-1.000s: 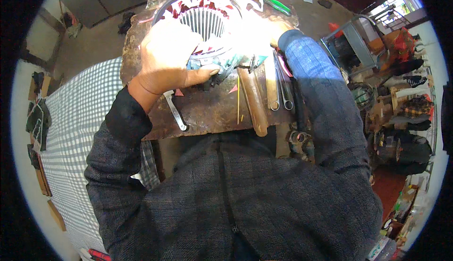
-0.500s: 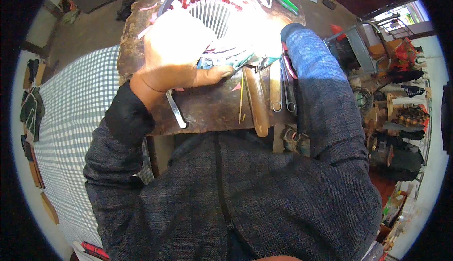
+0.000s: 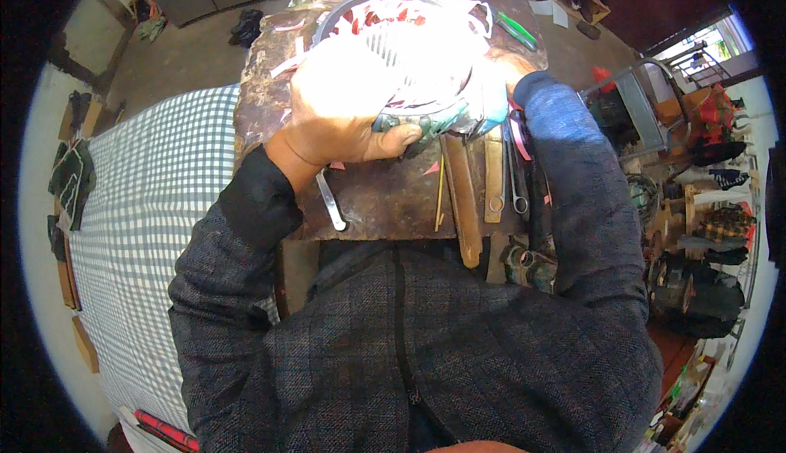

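Observation:
A bundle of pale cloth, washed out by glare, lies against a round dark rim on the worn dark tabletop. Red and white strips show inside the rim, and bluish-green patterned fabric edges the near side. My left hand grips the bundle's left side, thumb bent along its near edge, the other fingers lost in brightness. At the right side, my right hand touches the bundle; its fingers are hidden by glare. A brown wooden handle points toward me just below.
Right of the handle lie a flat tan strip and scissors. A shiny metal tool is below my left wrist. A green-handled tool rests at back right. A checked cloth covers the surface at left; a metal-framed chair stands right.
The whole view has shifted, so the table and hands sit lower and further right in the picture. Both hands stay at the cloth bundle; the left thumb looks more bent.

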A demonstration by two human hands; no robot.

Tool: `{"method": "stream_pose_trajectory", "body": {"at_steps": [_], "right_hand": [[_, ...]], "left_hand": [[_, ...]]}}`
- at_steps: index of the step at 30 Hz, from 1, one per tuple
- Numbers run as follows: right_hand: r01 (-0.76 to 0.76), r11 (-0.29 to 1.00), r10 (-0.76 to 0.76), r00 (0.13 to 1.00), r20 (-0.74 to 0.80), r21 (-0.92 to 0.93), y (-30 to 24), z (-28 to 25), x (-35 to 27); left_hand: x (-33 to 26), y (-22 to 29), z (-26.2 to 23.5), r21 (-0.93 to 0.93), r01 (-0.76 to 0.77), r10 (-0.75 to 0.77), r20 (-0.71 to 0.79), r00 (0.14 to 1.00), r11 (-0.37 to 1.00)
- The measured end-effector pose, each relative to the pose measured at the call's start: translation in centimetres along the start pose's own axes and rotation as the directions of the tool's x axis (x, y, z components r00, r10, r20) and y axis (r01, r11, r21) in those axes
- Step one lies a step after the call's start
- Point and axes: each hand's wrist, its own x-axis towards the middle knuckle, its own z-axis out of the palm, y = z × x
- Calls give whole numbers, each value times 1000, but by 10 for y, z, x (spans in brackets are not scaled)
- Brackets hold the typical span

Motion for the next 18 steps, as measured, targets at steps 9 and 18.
{"method": "stream_pose_trajectory", "body": {"at_steps": [9,18], "right_hand": [[121,788,-116,992,49,-604,14,-129,-57],[280,871,54,762,-645,404,-61,-260,-111]], "left_hand": [[-3,5,-1,4,21,-21,-45,999,1000],[9,14,-3,81,30,-28,-24,999,996]]}}
